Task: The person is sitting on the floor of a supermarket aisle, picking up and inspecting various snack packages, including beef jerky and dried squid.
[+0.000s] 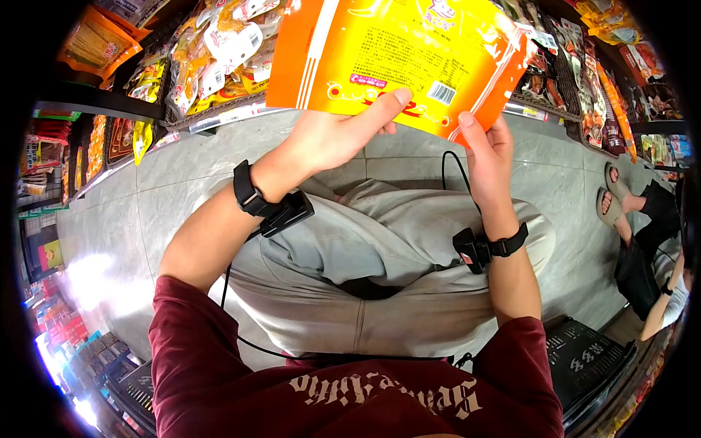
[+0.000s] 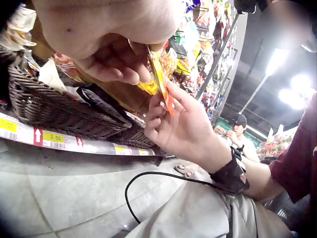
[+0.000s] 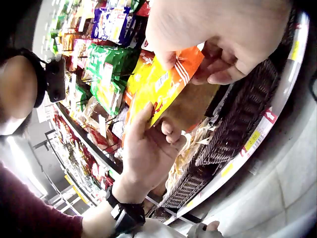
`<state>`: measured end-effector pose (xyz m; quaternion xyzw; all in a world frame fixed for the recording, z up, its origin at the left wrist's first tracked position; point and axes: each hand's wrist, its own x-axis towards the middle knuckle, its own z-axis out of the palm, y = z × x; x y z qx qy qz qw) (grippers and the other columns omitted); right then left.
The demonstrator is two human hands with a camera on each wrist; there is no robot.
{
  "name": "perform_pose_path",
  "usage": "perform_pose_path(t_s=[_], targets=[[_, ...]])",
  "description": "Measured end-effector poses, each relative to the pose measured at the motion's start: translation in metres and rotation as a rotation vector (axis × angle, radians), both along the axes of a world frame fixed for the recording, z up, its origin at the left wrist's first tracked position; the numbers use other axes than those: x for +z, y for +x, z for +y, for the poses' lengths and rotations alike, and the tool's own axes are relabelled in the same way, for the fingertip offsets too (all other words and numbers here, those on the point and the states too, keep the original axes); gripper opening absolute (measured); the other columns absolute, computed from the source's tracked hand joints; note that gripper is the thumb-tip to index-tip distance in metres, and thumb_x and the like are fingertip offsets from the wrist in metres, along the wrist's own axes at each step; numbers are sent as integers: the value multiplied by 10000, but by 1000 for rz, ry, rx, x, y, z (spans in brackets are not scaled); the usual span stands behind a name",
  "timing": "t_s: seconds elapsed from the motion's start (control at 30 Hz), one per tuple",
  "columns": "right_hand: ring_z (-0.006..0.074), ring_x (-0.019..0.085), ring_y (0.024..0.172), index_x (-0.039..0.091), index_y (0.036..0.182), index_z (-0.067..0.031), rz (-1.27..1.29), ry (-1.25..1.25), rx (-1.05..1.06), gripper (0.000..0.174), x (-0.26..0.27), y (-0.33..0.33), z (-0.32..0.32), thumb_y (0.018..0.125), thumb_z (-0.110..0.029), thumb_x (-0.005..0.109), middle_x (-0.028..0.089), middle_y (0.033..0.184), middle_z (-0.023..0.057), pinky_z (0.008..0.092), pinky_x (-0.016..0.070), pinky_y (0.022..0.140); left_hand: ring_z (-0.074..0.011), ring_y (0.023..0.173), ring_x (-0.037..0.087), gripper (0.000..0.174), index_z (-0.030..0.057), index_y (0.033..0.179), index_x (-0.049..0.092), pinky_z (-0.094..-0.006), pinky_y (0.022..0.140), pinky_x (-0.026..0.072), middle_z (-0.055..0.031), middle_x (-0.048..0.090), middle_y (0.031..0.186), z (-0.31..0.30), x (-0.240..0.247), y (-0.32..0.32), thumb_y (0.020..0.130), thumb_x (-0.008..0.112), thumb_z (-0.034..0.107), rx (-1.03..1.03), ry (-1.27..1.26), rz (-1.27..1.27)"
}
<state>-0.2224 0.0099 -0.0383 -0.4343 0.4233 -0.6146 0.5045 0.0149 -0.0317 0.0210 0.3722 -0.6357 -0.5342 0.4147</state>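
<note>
Both hands hold an orange and yellow snack bag [image 1: 398,62] by its lower edge in the head view. Its printed side, with small text and a barcode, faces the person. My left hand [image 1: 339,137] pinches the bag near the middle of that edge, thumb across the print and fingers mostly behind it. At the corner on the right, my right hand [image 1: 491,157] pinches the bag between thumb and fingers. The left wrist view shows the bag [image 2: 158,74] nearly edge-on. Seen from the right wrist, the bag [image 3: 163,82] spans the two hands, tilted.
Shelves with wicker baskets [image 2: 64,109] of packaged snacks stand in front, price labels [image 2: 54,138] along their edge. Grey floor tiles [image 1: 175,190] surround the person's folded legs. Black crates [image 1: 584,358] stand behind at the right. Another person's sandalled feet [image 1: 610,201] are at the right.
</note>
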Motion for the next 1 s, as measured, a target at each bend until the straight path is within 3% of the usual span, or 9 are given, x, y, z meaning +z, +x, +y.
perform_pose_path(t_s=[0.17,0.23,0.37,0.43,0.53,0.63,0.73,1.0], targets=[[106,685,1023,710,1216,-23,-84,19,-18,209,1,-4,3,1028,-113,710,740,1156,31,292,545,912,-110,678,660,230,21,1023,729,-288,613,530,-21,718,782,4,5,1,1032,707,250,-80,-11,-53],[136,658,1158,641,1323,-52,-114,12,85,261,-2,-8,3,1073,-126,629,696,1285,47,348,524,1014,-108,673,654,228,26,1017,732,-288,610,525,-13,711,763,4,6,2,1028,711,252,-126,-41,-101],[138,654,1167,635,1335,-56,-96,40,78,271,3,-7,4,1071,-116,635,698,1280,39,355,524,1023,-105,668,647,213,28,1019,735,-284,603,518,-6,703,745,5,8,1,1021,718,240,-137,-40,-88],[113,691,1012,725,1201,-7,-112,23,-26,210,7,1,2,1033,-133,716,743,1151,45,300,558,906,-106,671,650,211,24,1032,733,-284,605,523,-11,708,760,5,7,1,1020,719,234,-123,-20,-116],[115,689,1003,722,1197,0,-90,24,-39,220,6,1,1,1032,-145,724,743,1147,51,299,556,901,-106,687,659,208,17,1068,727,-283,614,536,-30,725,820,6,3,-1,1020,720,220,-103,-30,-34],[131,665,1118,660,1293,-37,-33,52,-17,254,8,-3,1,1058,-129,678,705,1256,42,336,528,998,-108,707,669,231,8,1112,713,-285,624,549,-47,736,878,4,2,-1,1028,716,223,-112,-19,-21],[130,664,1111,658,1290,-26,-37,53,-64,262,9,-3,1,1053,-135,687,710,1246,46,330,525,989,-110,714,674,239,0,1118,701,-289,623,550,-52,733,884,3,1,-2,1048,694,229,-81,-5,60],[132,659,1132,649,1303,-40,-60,73,-101,276,7,-1,-1,1053,-150,689,700,1263,44,334,527,997,-117,677,663,295,17,980,679,-289,620,524,-19,685,730,-1,2,0,1095,618,282,-52,33,-7]])
